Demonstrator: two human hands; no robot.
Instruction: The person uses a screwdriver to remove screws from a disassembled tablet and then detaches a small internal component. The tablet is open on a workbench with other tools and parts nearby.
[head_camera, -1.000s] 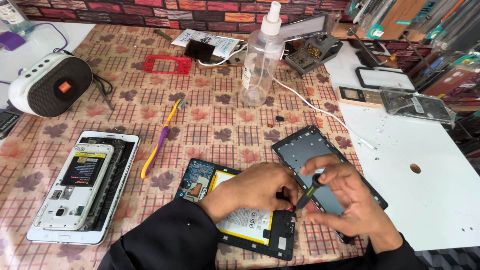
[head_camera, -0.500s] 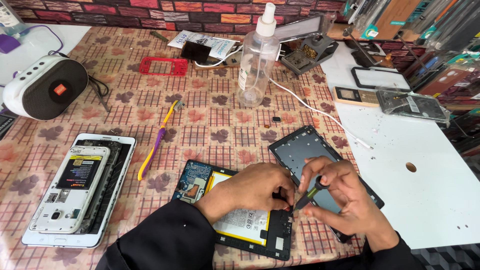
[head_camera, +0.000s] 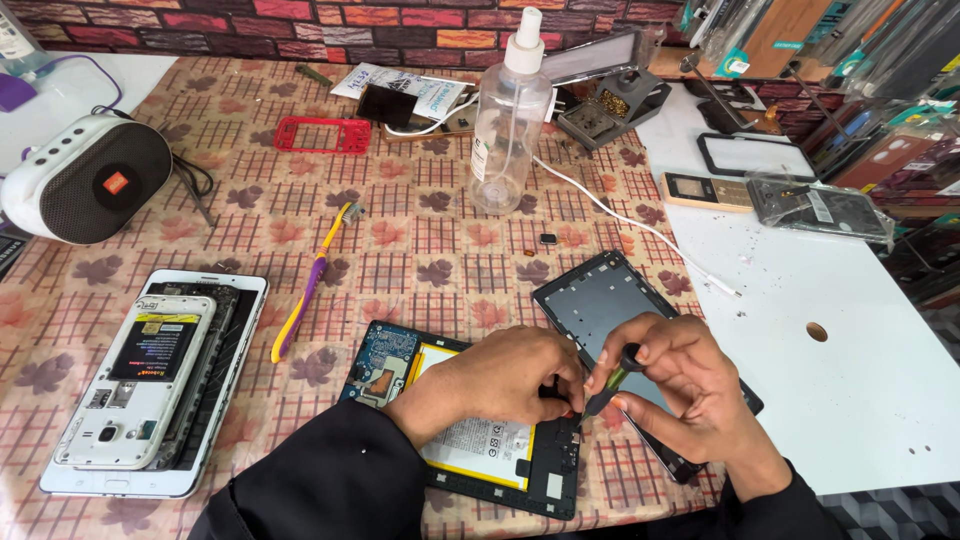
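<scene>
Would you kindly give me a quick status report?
Right hand holds screwdriver, tip at tablet. Left hand steadies tablet. Nothing blocking.
</scene>
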